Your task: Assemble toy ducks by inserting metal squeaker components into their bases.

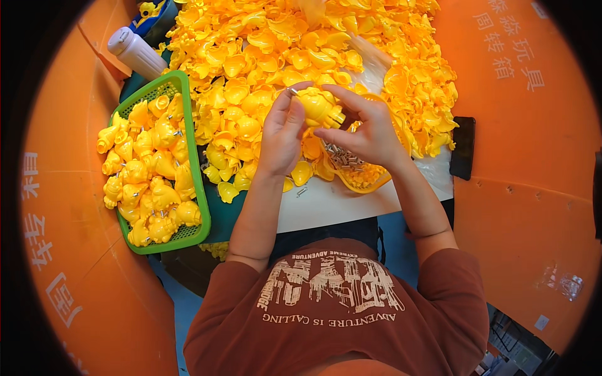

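Above the near edge of the table I hold a glossy yellow plastic toy figure (318, 108) between both hands. My left hand (282, 138) grips its left end with thumb and fingers. A small shiny metal piece (292, 91) shows at those fingertips; I cannot tell if it is fixed to the figure. My right hand (374, 135) pinches the other end between thumb and fingers. Partly hidden under the right hand is a yellow basket (371, 186) holding small metal cylinders (343, 158) and small yellow pieces.
A big heap of yellow curved shell parts (257, 47) covers the table. At left, a green basket (204, 216) holds several assembled yellow figures. Behind it stands a white bottle (135, 51). A dark flat object (463, 147) lies at right. Orange panels (520, 207) flank both sides.
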{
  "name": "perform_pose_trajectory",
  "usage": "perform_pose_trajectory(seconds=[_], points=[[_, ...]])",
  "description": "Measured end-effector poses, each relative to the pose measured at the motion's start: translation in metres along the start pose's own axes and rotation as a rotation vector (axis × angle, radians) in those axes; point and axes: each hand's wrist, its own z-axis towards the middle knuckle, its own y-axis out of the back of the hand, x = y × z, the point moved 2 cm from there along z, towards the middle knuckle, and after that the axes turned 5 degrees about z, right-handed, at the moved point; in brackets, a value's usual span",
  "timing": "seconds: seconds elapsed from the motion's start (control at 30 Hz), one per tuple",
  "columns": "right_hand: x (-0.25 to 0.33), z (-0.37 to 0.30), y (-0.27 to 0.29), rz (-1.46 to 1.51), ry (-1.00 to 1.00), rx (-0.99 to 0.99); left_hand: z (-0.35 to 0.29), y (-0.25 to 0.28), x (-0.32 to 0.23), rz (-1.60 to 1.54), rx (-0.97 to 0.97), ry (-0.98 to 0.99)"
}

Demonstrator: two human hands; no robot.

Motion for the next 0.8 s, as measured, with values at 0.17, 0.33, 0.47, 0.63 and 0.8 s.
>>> perform_pose_trajectory(seconds=[0.17,0.33,0.47,0.63,0.8], points=[[-0.001,0.0,-0.002,-0.122,0.038,0.009,-0.003,-0.007,-0.001,-0.209,0.012,0.085],[-0.005,0.006,0.002,-0.165,0.209,-0.063,-0.004,-0.003,0.005,-0.032,0.018,0.091],[-0.007,0.006,-0.005,0.125,0.006,-0.118,-0.006,-0.003,0.008,0.044,-0.047,0.106],[-0.013,0.006,-0.006,0.007,0.093,-0.158,-0.006,-0.005,0.008,0.161,-0.071,0.041],[-0.02,0.011,-0.004,0.263,-0.079,-0.09,-0.006,-0.006,0.009,0.159,-0.076,-0.001]])
